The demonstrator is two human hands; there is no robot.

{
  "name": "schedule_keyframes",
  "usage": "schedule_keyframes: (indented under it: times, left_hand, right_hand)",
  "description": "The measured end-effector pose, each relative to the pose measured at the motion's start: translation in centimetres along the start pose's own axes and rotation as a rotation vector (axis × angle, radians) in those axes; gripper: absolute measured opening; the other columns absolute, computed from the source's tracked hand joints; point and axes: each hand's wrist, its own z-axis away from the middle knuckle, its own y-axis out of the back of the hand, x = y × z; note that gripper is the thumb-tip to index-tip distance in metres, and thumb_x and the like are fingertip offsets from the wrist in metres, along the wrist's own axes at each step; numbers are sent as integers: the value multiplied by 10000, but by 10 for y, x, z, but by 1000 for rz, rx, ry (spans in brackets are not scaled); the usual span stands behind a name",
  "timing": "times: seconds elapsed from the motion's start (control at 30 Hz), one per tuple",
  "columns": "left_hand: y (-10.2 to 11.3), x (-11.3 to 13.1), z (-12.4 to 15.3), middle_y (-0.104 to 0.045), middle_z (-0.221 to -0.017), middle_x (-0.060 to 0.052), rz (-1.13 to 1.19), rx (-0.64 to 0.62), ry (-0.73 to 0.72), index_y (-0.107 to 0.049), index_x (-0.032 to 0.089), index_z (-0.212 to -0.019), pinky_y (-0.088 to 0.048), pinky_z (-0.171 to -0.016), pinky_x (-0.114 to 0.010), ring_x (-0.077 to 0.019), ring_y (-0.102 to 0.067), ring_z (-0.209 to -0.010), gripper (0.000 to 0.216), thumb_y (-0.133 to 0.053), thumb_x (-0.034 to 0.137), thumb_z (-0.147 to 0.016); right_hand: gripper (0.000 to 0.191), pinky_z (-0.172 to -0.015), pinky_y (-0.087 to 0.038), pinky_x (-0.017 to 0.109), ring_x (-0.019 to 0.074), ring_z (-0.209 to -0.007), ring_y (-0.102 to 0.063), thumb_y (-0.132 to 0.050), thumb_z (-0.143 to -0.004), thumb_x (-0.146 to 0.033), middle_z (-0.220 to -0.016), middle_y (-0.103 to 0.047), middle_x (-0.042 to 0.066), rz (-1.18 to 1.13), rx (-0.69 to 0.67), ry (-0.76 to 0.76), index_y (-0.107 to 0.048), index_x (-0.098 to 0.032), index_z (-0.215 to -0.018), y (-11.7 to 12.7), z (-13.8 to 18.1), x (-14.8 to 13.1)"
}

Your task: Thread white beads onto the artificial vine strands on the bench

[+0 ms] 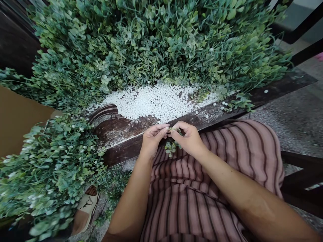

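Close together over the lap, my left hand (153,136) and my right hand (188,137) both pinch a small leafy green sprig (170,148), which looks like artificial foliage. Its lower leaves hang below the fingers, above the striped cloth. The fingertips hide most of its upper part, and whether a small white piece sits there I cannot tell. Just beyond the hands, a heap of small white bead-like pieces (153,102) lies on the dark wooden bench top (118,129).
A big mass of green foliage (156,43) fills the far side. More sprigs with white tips (60,161) pile up at the left, beside a brown board (20,121). A loose sprig (241,102) and stray white pieces lie on the right. A sandal (87,205) shows lower left.
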Motion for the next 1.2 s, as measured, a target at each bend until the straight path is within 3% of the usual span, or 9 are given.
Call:
schedule_keyframes:
  times: [0.57,0.87,1.2]
  left_hand:
    - [5,-1,0,-684,-735,-20,-63,-74,-5,-732,199,-735,-415,-568,-212,-70,-504,-567,189,-769,302,-580]
    - [4,0,-2,-607,-585,18,47,-54,50,-721,183,-742,-386,-539,-198,-48,-455,-517,239,-777,324,-557]
    - [5,1,-2,-611,-587,13,-8,-58,55,-720,177,-743,-386,-549,-209,-56,-455,-525,231,-771,320,-570]
  right_hand:
    - [186,-606,-371,250,114,-602,-446,-538,-670,-278,-580,-471,-15,-11,-36,-46,-455,-178,-538,3,0,0]
    - [206,-576,-411,259,112,-565,-446,-580,-667,-336,-567,-468,-19,-149,-77,-145,-482,-179,-578,1,0,3]
    - [179,-547,-374,236,104,-555,-435,-545,-660,-301,-545,-471,-20,-62,-43,-110,-476,-178,-550,3,-1,-2]
